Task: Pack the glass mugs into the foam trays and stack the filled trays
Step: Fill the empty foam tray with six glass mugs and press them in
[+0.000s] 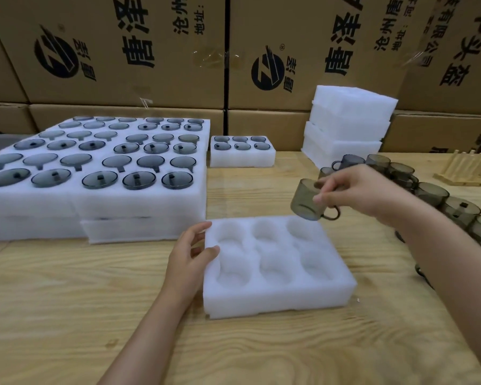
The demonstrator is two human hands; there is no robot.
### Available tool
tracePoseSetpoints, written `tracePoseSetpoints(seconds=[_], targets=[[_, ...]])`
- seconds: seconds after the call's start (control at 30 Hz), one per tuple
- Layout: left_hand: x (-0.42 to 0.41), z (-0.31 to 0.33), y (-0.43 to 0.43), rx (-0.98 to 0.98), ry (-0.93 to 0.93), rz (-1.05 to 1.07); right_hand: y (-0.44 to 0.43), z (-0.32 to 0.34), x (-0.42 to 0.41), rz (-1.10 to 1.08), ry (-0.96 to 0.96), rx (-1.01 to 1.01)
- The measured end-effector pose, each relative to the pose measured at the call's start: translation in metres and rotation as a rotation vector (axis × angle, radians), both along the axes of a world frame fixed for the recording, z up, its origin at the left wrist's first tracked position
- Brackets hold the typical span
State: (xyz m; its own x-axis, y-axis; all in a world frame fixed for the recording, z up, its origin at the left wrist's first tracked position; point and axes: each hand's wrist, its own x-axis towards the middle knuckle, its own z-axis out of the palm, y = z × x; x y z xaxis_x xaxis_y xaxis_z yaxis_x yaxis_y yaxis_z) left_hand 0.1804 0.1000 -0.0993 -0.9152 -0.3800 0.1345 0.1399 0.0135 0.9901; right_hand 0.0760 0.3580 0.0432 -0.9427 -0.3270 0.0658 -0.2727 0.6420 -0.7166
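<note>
Glass mug, smoke-tinted, held in the air over the far right pocket of an empty 6-pocket foam tray on the wooden table. The right hand pinches it near the rim with thumb and fingertips; the mug hangs tilted, handle low and to the right, clear of the foam. The left hand rests against the tray's left edge, fingers loosely curved and thumb on the top face, not clamped round it.

Likely hazards: (1) a rim-only pinch on smooth glass may slip, dropping the mug onto the table beside the tray; (2) lowered at this tilt, the base could catch the pocket lip instead of seating; (3) the light tray could slide if the left hand lifts away; (4) the right forearm passes just beside the row of loose mugs and could knock them together. Motion blur hides the pocket shapes.
</note>
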Motion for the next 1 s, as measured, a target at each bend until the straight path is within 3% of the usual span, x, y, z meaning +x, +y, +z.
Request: tracePoseSetpoints(seconds=[0.2,0.73,0.83,1.0], targets=[[0.000,0.000,0.000,0.005,-0.016,0.003,0.000,-0.029,0.010,0.008,-0.047,0.093],[0.001,0.003,0.002,-0.026,-0.050,0.029,-0.015,-0.062,0.008,-0.004,0.231,0.435],[0.001,0.003,0.002,-0.031,-0.055,0.031,-0.016,-0.077,0.015,0.098,0.223,0.392],[0.001,0.004,0.003,-0.058,-0.046,0.035,-0.018,-0.096,0.015,0.301,0.152,0.596]])
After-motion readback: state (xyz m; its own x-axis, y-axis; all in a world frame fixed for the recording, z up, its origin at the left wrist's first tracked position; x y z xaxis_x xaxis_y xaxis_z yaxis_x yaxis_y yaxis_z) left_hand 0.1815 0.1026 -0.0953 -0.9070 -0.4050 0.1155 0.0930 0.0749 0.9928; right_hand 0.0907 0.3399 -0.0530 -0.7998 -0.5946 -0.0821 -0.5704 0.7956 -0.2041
